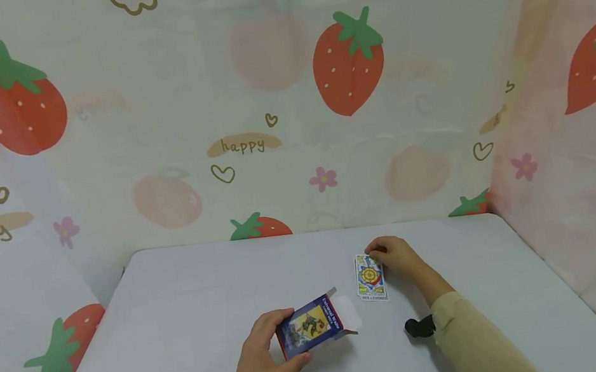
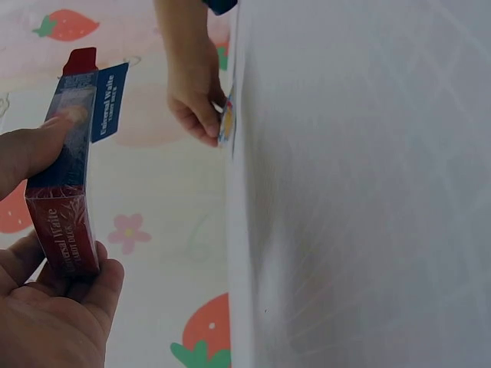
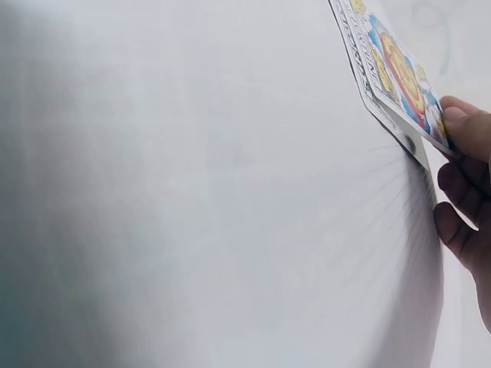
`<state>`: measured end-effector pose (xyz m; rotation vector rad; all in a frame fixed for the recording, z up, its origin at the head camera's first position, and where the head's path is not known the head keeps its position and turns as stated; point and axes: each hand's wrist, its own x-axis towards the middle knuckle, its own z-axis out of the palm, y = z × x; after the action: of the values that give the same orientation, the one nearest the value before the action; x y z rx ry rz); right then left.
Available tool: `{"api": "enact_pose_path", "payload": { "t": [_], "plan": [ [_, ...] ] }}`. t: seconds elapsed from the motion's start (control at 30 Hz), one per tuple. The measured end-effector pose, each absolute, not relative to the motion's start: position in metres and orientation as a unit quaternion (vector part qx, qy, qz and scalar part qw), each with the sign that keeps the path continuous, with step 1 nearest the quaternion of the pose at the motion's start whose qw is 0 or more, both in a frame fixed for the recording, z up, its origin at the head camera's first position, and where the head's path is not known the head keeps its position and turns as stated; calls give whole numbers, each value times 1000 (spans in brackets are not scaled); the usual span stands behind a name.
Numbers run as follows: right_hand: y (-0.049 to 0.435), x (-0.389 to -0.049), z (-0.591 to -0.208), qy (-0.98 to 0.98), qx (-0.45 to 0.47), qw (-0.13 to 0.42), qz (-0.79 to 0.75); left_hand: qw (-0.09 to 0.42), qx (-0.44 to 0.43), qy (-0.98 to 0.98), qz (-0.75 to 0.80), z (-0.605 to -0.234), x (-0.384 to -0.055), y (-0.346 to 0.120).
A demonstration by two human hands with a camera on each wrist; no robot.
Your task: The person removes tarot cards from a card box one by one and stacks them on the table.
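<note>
My left hand (image 1: 257, 359) grips a blue and red tarot deck box (image 1: 310, 325) by its sides, raised over the table and tilted. The box's end flap stands open toward the right; its contents do not show. The left wrist view shows its red side (image 2: 65, 230) with printed lettering. Farther back, my right hand (image 1: 398, 258) pinches the far end of a colourful tarot card (image 1: 370, 275) with a round wheel picture. In the right wrist view this card (image 3: 403, 77) lies tilted just above another card (image 3: 403, 136), most of which it hides.
A white cloth covers the table (image 1: 181, 332). Near the right sleeve (image 1: 477, 339) is a black rounded object (image 1: 419, 327), apparently at the wrist. A curtain (image 1: 272, 93) printed with strawberries hangs behind the table and at both sides.
</note>
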<state>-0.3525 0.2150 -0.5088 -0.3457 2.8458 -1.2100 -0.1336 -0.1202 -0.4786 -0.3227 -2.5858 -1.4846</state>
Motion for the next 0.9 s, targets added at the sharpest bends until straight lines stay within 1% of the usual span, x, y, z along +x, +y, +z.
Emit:
{"api": "enact_pose_path", "payload": {
  "t": [0.9],
  "plan": [
    [211, -357, -518, 926, -101, 13, -364, 73, -112, -857, -497, -480, -134, -122]
  ]
}}
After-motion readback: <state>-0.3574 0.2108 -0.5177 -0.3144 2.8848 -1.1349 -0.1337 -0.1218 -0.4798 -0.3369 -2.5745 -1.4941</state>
